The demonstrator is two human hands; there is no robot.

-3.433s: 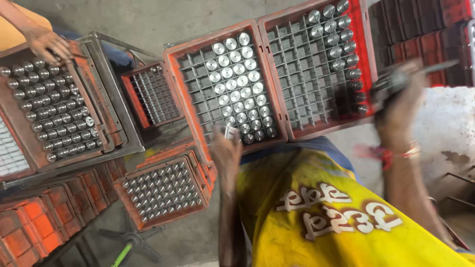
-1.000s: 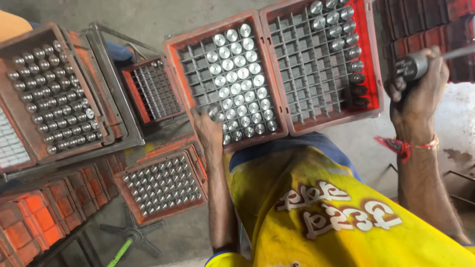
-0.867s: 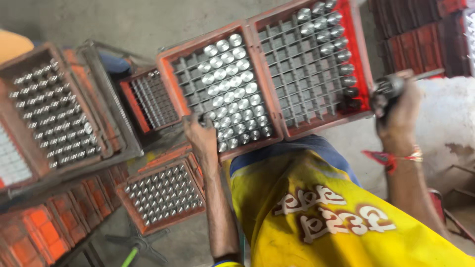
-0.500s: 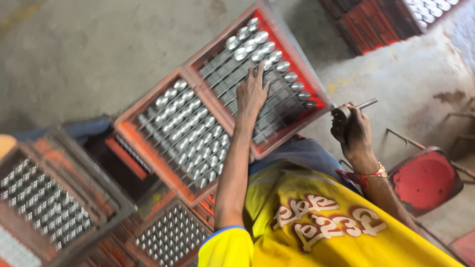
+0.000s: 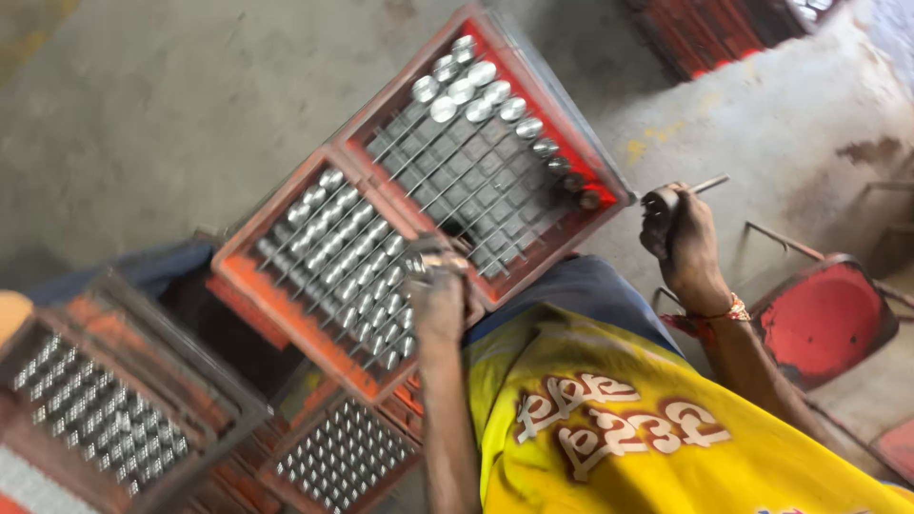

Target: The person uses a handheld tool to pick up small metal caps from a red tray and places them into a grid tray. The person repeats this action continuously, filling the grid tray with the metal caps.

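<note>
the left hand (image 5: 440, 290) sits at the centre of the frame, fingers curled around 1 small shiny metal cylinder (image 5: 419, 265) — it is held right over the near edge of the left crate (image 5: 286, 305), an orange-red grid crate whose cells are mostly filled with upright silver cylinders. blur makes it hard to tell whether the piece is touching the grid or is just above it.

the right hand (image 5: 681, 238) is at right of centre, closed in a fist around a dark tool (image 5: 666, 198) with a thin metal rod poking out toward the upper right. a red thread band circles that wrist. this hand is off the crates, over bare concrete floor (image 5: 143, 114).

the right crate (image 5: 495, 162) touches the first one, side by side, running toward the top of the frame; only its far rows carry cylinders, the rest of its grid showing open cells.

at lower left, 2 more crates of cylinders — a dark one (image 5: 105, 409) at the left edge and a smaller one (image 5: 343, 457) at bottom centre. the yellow shirt (image 5: 609, 428) fills the lower right, and a red round seat (image 5: 824, 319) sits by the right edge.
</note>
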